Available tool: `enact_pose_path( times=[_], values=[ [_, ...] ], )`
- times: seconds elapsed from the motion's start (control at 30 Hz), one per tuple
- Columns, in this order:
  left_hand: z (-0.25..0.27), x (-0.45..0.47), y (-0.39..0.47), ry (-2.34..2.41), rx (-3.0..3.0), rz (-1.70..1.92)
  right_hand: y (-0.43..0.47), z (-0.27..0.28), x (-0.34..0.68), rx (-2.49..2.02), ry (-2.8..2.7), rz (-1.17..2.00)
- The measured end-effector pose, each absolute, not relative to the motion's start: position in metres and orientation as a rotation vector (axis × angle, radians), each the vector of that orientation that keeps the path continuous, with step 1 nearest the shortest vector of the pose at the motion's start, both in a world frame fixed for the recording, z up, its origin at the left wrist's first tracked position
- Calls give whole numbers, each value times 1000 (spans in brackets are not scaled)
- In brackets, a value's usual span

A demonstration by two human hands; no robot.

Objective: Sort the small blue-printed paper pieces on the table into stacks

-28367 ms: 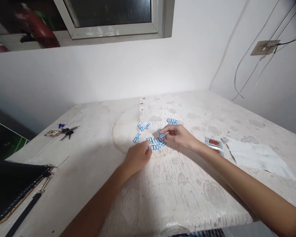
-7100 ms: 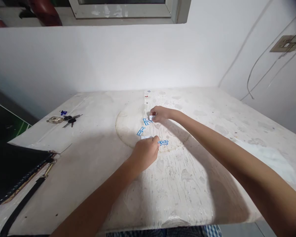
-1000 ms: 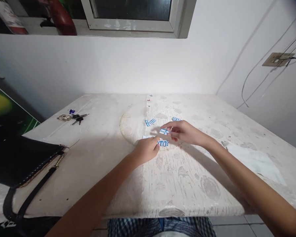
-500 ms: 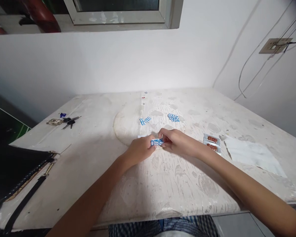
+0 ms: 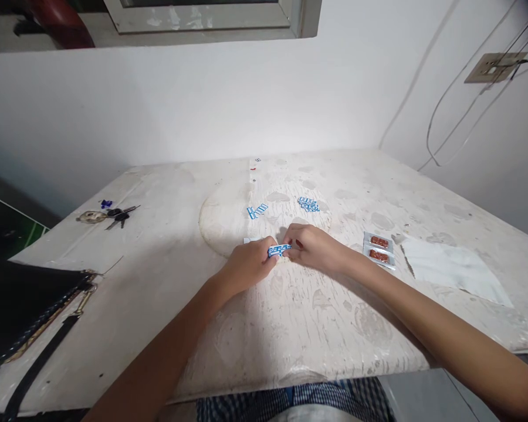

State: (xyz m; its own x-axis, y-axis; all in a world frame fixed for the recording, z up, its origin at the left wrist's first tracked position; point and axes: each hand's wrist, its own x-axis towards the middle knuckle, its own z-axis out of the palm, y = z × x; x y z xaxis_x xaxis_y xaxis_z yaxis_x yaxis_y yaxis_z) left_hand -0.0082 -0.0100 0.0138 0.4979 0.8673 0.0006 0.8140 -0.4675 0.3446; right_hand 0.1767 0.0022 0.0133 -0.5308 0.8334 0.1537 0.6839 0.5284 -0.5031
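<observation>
Near the middle of the table, a small strip printed in blue and white (image 5: 278, 251) is pinched between my two hands. My left hand (image 5: 251, 261) is closed on its left end, thumb toward me. The fingertips of my right hand (image 5: 311, 246) are closed at its right end. Whether the strip is paper or a sticker, I cannot tell. A pale flat piece (image 5: 249, 240) shows partly from behind my left hand. Beyond the hands lie two groups of blue-outlined pieces, a smaller one (image 5: 257, 211) on the left and a denser one (image 5: 308, 204) on the right.
To the right lie a silver packet with two reddish-brown pieces (image 5: 379, 249) and a white cloth or paper sheet (image 5: 453, 269). Keys (image 5: 121, 217) rest at the left, with a black bag (image 5: 30, 305) nearer me. A wall socket (image 5: 495, 68) with cables is at upper right.
The strip is slightly more tilted, its right end higher, and my right fingers have shifted a little on it. The whole view has tipped slightly downward. Both hands keep hold.
</observation>
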Motion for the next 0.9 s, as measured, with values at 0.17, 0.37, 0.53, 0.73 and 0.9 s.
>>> enact_pose_path(
  times=[0.17, 0.37, 0.53, 0.73, 0.9],
  values=[
    [14, -7, -11, 1419, 2449, 246, 6, 10, 176, -1240, -2356, 651],
    [9, -6, -11, 1383, 2662, 245, 3, 13, 175, -1164, -2384, 628],
    [2, -5, -11, 1308, 2909, 207, 10, 27, 186, -1042, -2402, 757],
    [1, -4, -13, 1341, 2994, 123, 85, 29, 165, -1082, -2411, 547],
    [1, -5, -14, 1344, 2978, 76, 135, 21, 127, -1069, -2638, 481]
  ],
)
